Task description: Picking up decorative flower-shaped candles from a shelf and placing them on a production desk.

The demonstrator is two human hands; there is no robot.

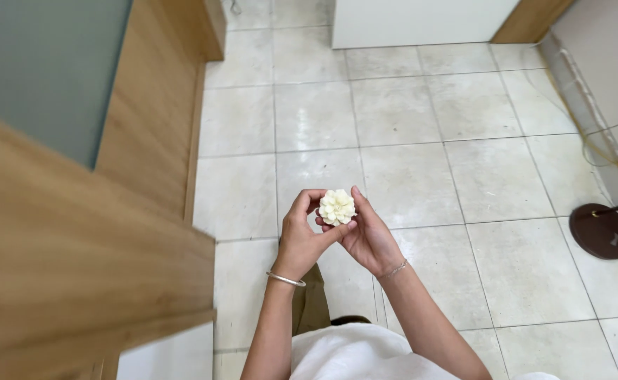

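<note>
Nearest the camera is the person's white top (351, 352), with both bare forearms rising from it toward the middle of the view. The left hand (300, 236), a thin silver bangle (286, 279) on its wrist, curls its thumb and fingers around the left side of a small cream-white flower (337, 207), so its grip is closed on that bloom. The right hand (367, 236), wearing a fine chain bracelet (393, 270), cups the flower from the right and below, fingertips touching its petals, its grip also holding it. The flower sits between both hands, held up in the air above the pale tiled floor (407, 141). To the left stands a wooden panel (77, 267). Farther right, a dark round stand base (601, 231) rests on the tiles, with cables (604, 141) along the wall
</note>
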